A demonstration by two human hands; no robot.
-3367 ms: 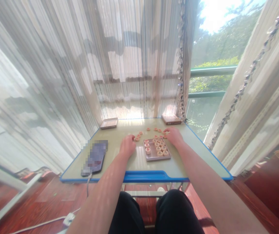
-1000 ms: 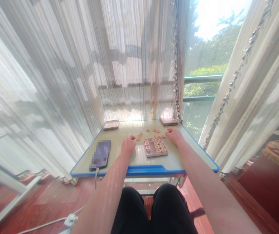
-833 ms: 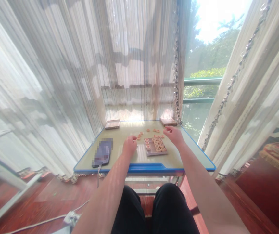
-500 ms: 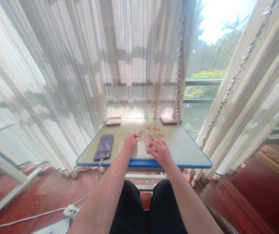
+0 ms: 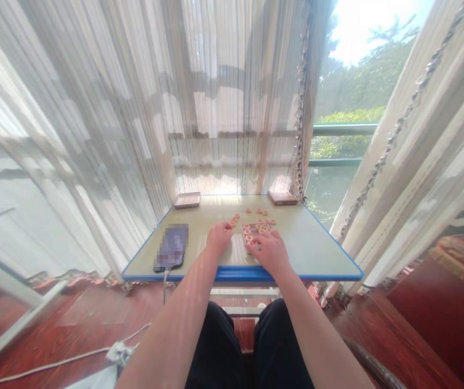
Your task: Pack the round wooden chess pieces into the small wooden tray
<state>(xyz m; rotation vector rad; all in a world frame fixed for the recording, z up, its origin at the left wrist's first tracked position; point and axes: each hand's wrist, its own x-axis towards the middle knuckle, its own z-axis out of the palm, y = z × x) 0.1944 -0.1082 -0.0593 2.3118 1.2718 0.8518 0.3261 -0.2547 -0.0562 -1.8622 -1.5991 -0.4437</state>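
A shallow grey tray (image 5: 249,229) holding several round wooden chess pieces lies in the middle of the blue-edged table (image 5: 316,254). My right hand (image 5: 269,252) lies over the tray's near part, its fingers bent with the tips on the pieces at the left side; what they pinch is hidden. My left hand (image 5: 217,238) rests on the table just left of the tray as a loose fist, its fingertips next to a few loose pieces (image 5: 233,220). More loose pieces (image 5: 261,212) lie beyond the tray.
A phone (image 5: 172,247) with a cable lies at the table's left. A flat wooden lid (image 5: 187,200) sits at the back left, a wooden box (image 5: 282,197) at the back right. Sheer curtains hang close behind and beside the table. My knees are under its front edge.
My right hand has come back from the loose pieces at the far right and now lies over the tray's near part. My left hand has stayed beside the tray. The view shifted slightly.
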